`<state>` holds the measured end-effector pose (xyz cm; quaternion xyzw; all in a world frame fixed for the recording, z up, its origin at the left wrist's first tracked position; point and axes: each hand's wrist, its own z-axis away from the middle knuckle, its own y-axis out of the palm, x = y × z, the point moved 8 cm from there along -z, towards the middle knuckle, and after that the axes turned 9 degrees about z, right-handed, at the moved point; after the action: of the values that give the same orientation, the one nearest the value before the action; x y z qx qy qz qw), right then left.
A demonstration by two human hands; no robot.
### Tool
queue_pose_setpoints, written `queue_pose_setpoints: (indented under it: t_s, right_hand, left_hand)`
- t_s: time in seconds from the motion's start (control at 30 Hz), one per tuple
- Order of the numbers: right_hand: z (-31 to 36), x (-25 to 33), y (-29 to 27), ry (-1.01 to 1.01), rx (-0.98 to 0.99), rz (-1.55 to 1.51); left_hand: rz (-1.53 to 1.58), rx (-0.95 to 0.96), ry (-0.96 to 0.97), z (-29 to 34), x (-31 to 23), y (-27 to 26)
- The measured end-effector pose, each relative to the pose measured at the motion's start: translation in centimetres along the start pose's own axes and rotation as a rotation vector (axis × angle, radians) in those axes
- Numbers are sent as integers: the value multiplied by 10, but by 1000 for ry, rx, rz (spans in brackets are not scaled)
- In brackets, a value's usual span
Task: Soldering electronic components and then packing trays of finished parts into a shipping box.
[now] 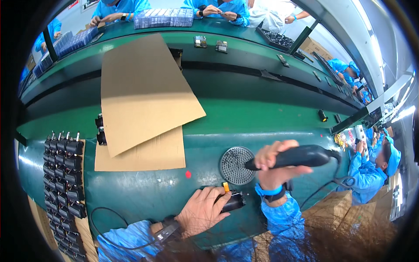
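My right hand [273,170] grips a black corded electric screwdriver [303,156], held level with its narrow end toward the left. That end is over or beside a round grey dish [221,166] with a dotted, perforated-looking surface; I cannot tell whether they touch. On the green bench, my left hand [201,213] closes round a black cylindrical part [235,201], its fingers covering the near side. A short orange flex strip [226,187] sticks up from this part beside my fingertips.
Rows of similar black parts [65,174] lie on cardboard at the left. Two cardboard sheets [146,96] overlap at the back left. A cable [325,187] trails right of my right hand. Circuit boards [221,46] sit on the raised shelf. Co-workers in blue [371,170] are at the right and far side.
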<state>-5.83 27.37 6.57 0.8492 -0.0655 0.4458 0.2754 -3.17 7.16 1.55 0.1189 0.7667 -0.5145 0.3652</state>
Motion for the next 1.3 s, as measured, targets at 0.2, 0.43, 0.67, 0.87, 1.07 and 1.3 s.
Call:
queue_pose_setpoints:
  t_s: [0.2,0.43,0.67,0.87,1.07,1.3]
  right_hand:
    - [38,48,22,-4,228,-161]
    - [63,28,25,41,289,-156]
    - [65,16,25,30,262,-104]
    - [65,11,36,34,327,-47]
    - [90,-13,-3,148,298,-142]
    - [85,-1,15,97,373,-35]
  left_hand:
    - [21,-19,5,-1,2,-4]
    - [46,-15,-2,-1,1,-2]
    - [43,-10,3,0,5,-2]
    - [35,-5,-16,0,9,-9]
    - [82,10,6,2,4,9]
    - [0,-28,1,9,3,15]
